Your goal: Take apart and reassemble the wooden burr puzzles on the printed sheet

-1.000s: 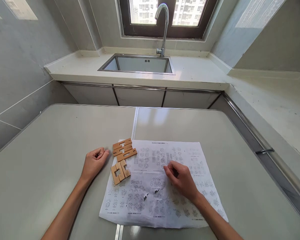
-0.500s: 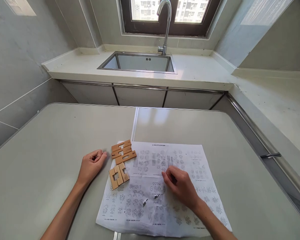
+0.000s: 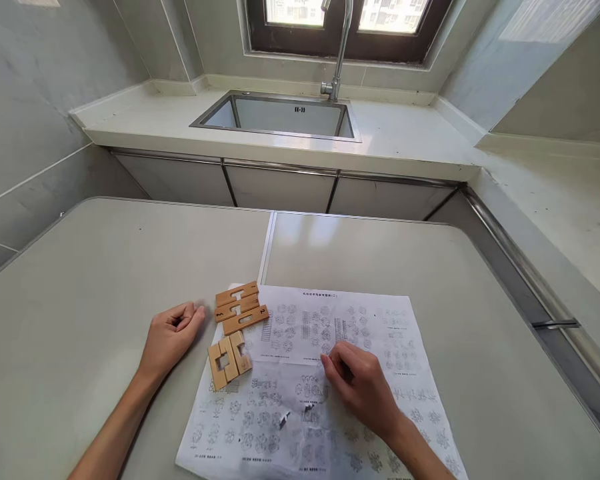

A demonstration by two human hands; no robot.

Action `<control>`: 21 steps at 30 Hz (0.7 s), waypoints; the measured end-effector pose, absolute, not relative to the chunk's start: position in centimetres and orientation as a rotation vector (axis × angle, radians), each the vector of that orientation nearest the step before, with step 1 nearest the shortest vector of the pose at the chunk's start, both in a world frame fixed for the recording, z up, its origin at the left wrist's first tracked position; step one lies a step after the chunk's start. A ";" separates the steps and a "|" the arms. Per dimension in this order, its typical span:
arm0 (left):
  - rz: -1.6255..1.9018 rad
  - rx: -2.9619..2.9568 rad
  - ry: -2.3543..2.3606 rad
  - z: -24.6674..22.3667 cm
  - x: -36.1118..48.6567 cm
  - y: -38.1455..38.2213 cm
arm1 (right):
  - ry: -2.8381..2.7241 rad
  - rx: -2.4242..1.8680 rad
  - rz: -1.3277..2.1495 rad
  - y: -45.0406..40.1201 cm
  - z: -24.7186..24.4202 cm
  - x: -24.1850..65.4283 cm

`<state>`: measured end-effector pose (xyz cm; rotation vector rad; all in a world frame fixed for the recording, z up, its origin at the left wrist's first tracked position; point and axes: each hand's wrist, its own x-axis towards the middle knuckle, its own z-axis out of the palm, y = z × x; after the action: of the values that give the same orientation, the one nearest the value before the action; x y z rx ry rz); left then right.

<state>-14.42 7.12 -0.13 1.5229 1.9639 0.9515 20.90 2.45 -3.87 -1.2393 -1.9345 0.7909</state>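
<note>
My left hand rests in a loose fist on the table, left of the wooden pieces and apart from them. Curled closed, my right hand lies on the middle right of a printed sheet, with nothing visible in its fingers. The sheet carries rows of small line diagrams and has two small tears near its middle. Three slotted wooden pieces with dark numbers lie side by side over its upper left corner. Just below them, a second group of lighter notched wooden pieces sits pushed together.
The pale table has a seam running down its middle. Beyond its far edge is a white counter with a sink and a metal faucet under a window. A tiled wall stands at the left.
The view has shifted slightly, so the sheet, wooden pieces and hands appear a little lower and mostly further left. Both hands keep their poses, and the wooden pieces keep their arrangement.
</note>
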 end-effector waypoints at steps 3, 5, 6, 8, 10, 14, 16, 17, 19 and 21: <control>0.940 1.526 1.969 0.0 -14.2 7.1 | -1.920 -1.242 0.803 2.5 -3.9 20.9; 0.938 1.522 1.970 0.1 -14.1 7.2 | -1.910 -1.254 0.818 2.5 -3.8 21.0; 0.938 1.520 1.972 0.1 -14.1 7.2 | -1.905 -1.260 0.825 2.5 -3.8 21.0; 0.945 1.520 1.976 0.1 -14.1 7.3 | -1.894 -1.270 0.839 2.6 -3.7 21.0; 0.957 1.525 1.973 0.1 -14.1 7.3 | -1.881 -1.282 0.846 2.7 -3.6 21.0; 0.973 1.539 1.958 0.2 -14.1 7.2 | -1.868 -1.295 0.844 2.8 -3.6 21.1; 0.976 1.550 1.953 0.2 -14.2 7.2 | -1.868 -1.293 0.844 2.7 -3.6 21.1; 0.979 1.556 1.953 0.1 -14.2 7.2 | -1.866 -1.293 0.845 2.7 -3.6 21.1; 0.984 1.570 1.954 0.1 -14.2 7.2 | -1.865 -1.291 0.846 2.7 -3.6 21.1; 0.988 1.583 1.952 0.0 -14.3 7.2 | -1.863 -1.291 0.845 2.6 -3.6 21.1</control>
<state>-14.29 7.17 -0.02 1.5834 1.9519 0.9878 21.08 2.62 -3.63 -1.2908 -1.8629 0.8446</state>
